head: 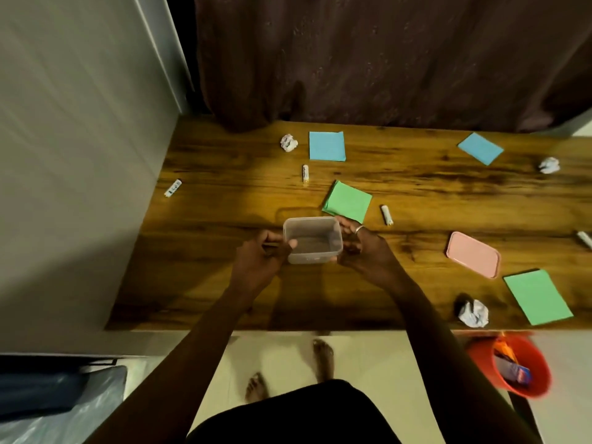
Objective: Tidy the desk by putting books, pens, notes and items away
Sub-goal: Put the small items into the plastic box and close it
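Note:
A clear plastic box, open and with nothing in it, is held over the wooden desk. My left hand grips its left side and my right hand grips its right side. The box's pink lid lies to the right. Blue notes and green notes lie scattered. Several white markers lie about, among them marker, marker and marker. Crumpled paper balls sit on the desk.
A red bin with wrappers inside stands on the floor below the desk's right front edge. A brown curtain hangs behind the desk and a grey wall bounds its left side. Another marker lies at the right edge.

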